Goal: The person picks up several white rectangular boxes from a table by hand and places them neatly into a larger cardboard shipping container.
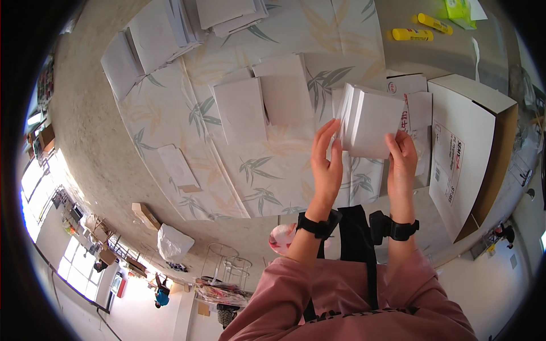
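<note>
left hand (327, 152), right hand (402, 156) clamped on white stack (375, 122) — carton (472, 136) rightward, yellow tubes (413, 34) beyond

we see two yellow tubes (413, 34) lying near a green packet (458, 13) on a grey surface (438, 59), beside a leaf-patterned cloth (284, 184). at our right stands a white cardboard box (475, 128). on the floor we spot a white plastic bag (173, 242) near a tan box (146, 216); farther off, a person in blue (162, 296).
</note>
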`<move>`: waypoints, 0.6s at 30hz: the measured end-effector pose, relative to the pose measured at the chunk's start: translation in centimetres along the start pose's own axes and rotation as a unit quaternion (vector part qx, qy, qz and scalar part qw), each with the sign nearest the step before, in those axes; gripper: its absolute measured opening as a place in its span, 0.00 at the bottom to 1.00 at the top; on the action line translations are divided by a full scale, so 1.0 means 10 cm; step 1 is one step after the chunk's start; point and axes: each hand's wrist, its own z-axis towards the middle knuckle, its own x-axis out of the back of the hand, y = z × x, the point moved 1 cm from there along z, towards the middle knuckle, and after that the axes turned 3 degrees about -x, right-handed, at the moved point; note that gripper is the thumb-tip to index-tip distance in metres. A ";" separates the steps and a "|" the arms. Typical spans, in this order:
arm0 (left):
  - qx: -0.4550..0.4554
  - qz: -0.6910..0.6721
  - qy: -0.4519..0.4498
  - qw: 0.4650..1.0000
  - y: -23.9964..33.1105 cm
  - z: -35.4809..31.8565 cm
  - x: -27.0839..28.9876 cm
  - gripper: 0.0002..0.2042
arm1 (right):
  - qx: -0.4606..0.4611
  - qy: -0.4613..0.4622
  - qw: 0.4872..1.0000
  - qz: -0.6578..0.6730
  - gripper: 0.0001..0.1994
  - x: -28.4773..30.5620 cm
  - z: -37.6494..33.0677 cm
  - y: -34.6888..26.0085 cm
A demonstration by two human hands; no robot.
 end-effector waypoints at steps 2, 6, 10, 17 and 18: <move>0.030 -0.016 0.011 0.999 -0.05 0.04 0.00 0.18 | 0.022 0.007 0.998 -0.054 0.18 -0.05 0.02 0.00; 0.065 0.000 0.018 0.998 -0.10 0.19 -0.03 0.21 | 0.001 -0.046 0.998 0.032 0.32 -0.04 0.17 0.05; 0.074 0.021 -0.006 0.997 -0.16 0.28 -0.13 0.27 | -0.080 -0.139 0.981 0.107 0.42 -0.01 0.32 0.03; 0.054 0.028 -0.069 0.996 0.06 0.26 -0.24 0.31 | -0.111 -0.111 0.988 0.005 0.38 -0.04 0.32 0.03; 0.067 0.019 -0.080 0.994 0.08 0.26 -0.21 0.31 | -0.107 -0.114 0.987 -0.029 0.38 -0.04 0.35 0.04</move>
